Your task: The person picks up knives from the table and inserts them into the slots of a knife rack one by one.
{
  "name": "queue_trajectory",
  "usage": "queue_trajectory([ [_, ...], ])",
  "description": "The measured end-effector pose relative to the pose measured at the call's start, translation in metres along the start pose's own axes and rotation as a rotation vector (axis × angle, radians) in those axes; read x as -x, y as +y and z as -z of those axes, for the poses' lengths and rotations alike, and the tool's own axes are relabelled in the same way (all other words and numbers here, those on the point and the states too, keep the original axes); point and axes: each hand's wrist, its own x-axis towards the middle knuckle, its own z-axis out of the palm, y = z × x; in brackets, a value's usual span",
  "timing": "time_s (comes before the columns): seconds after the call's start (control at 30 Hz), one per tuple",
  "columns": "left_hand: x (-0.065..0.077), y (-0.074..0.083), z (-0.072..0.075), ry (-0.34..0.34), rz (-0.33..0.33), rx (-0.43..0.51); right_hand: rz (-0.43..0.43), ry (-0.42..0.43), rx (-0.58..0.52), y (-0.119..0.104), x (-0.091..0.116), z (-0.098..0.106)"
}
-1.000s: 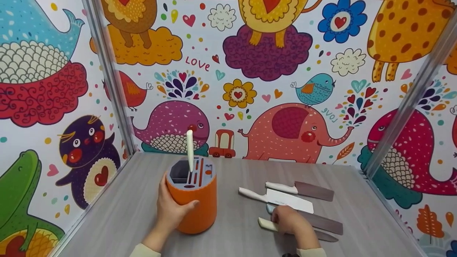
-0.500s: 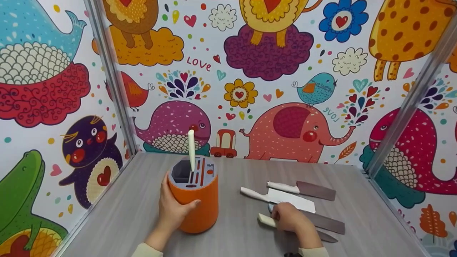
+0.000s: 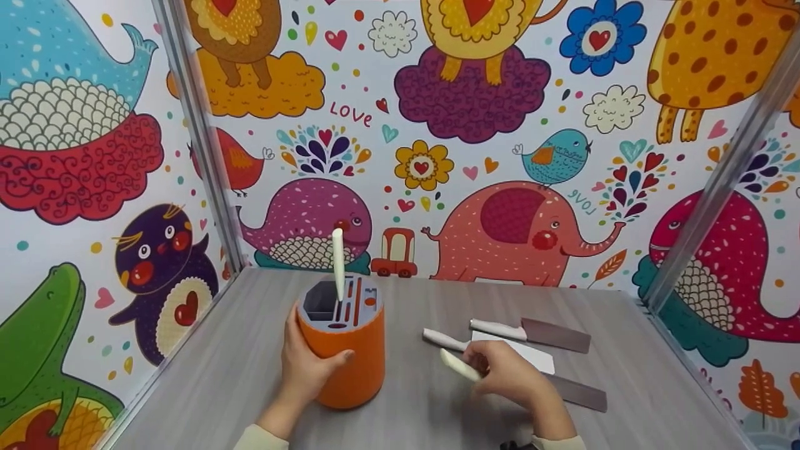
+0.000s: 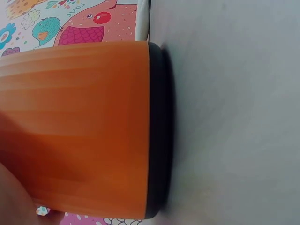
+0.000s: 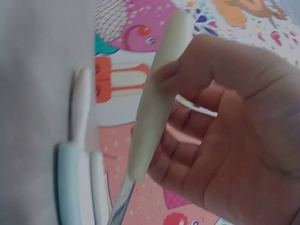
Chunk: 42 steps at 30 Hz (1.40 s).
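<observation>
My left hand [image 3: 306, 369] grips the side of an orange cylindrical knife block [image 3: 359, 359], thumb across its front. The block stands upright, its black base on the table in the left wrist view. A cream-handled knife [image 3: 339, 262] stands upright in one slot of its grey top. My right hand [image 3: 512, 375] holds another knife by its cream handle [image 5: 152, 112], raised over the table, thumb on one side and fingers on the other. Only the start of its shiny blade shows in the right wrist view; the hand hides the rest in the head view.
A white-bladed cleaver [image 3: 534, 356], a white-handled knife with a dark brown blade [image 3: 556, 334] and a pale-blue-handled knife [image 5: 69, 187] lie side by side on the table [image 3: 412, 419]. Cartoon-printed panels [image 3: 487, 231] stand behind and at both sides.
My right hand has lifted the cream-handled knife off the table and brought its handle slightly up and left. My left hand keeps its grip on the knife block.
</observation>
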Motion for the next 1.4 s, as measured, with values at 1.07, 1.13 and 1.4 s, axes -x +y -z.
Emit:
queue_trajectory([
  [1.07, -0.002, 0.008, 0.012, 0.016, -0.154, 0.039, 0.336, 0.075, -0.596, -0.067, 0.004, -0.021],
  [1.13, -0.003, 0.013, 0.015, 0.065, -0.209, 0.029, 0.309, 0.113, -0.547, -0.072, 0.004, -0.025],
  [1.4, 0.0, 0.046, 0.021, 0.263, -0.452, 0.022, 0.199, 0.224, -0.538, -0.094, 0.001, -0.039],
])
